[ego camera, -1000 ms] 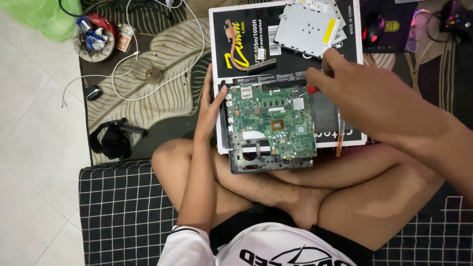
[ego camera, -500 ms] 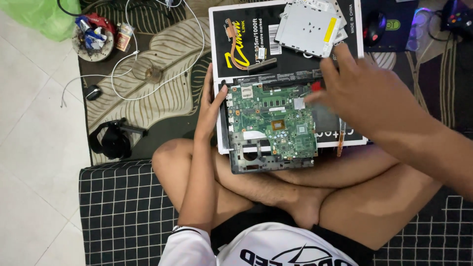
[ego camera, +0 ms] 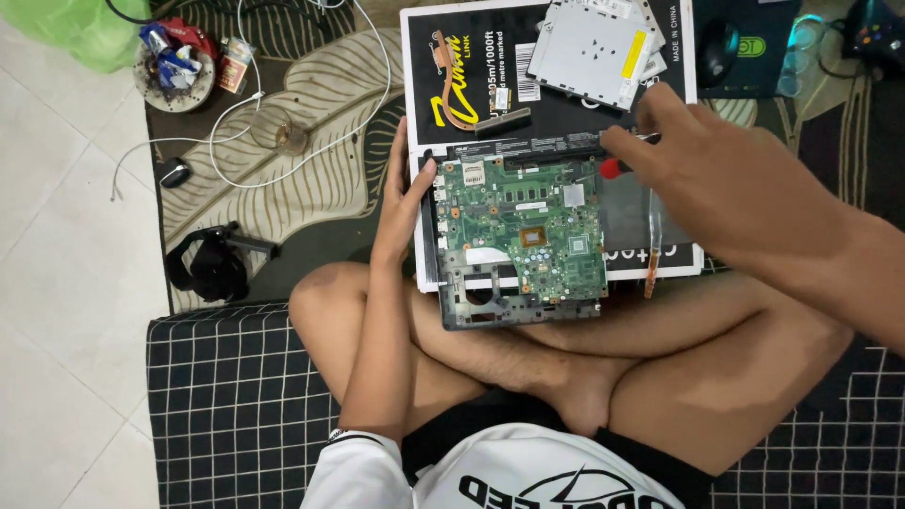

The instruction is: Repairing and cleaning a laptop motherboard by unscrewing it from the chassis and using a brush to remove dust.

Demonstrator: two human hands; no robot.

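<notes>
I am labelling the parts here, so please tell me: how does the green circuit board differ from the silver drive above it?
The green circuit board is bare, its chips and slots showing; the silver drive is closed in plain metal with a yellow sticker. The board sits in a dark laptop base on the person's legs, steadied by the left hand; the drive lies untouched on a cardboard box. The right hand holds a red-handled screwdriver beside the board. Both lie flat.

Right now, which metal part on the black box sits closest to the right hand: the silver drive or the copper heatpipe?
The silver optical drive, at the box's top right just above the right hand. The copper heatpipe lies further left.
</notes>
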